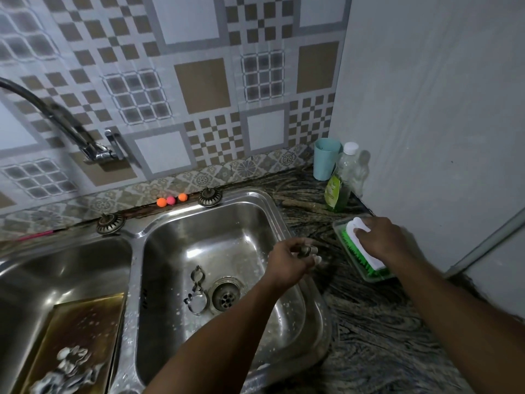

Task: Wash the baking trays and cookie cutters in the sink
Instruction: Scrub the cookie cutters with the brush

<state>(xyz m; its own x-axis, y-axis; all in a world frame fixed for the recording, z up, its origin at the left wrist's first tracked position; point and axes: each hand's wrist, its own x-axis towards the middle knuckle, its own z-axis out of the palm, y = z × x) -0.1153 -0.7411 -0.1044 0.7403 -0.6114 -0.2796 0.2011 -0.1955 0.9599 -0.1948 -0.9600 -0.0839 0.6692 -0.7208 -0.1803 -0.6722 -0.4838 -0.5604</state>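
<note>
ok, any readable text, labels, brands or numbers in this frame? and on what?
Nothing legible.
Label on the green dish soap bottle: printed, too blurred to read.
Dark stamp on the divider of the sink: too small to read.
No text visible on the scrub brush, blue cup or clear bottle.

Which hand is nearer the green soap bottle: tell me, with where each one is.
Right. The right hand grips the scrub brush just in front of the soap bottle; the left hand holds a cookie cutter over the sink, farther away.
</note>
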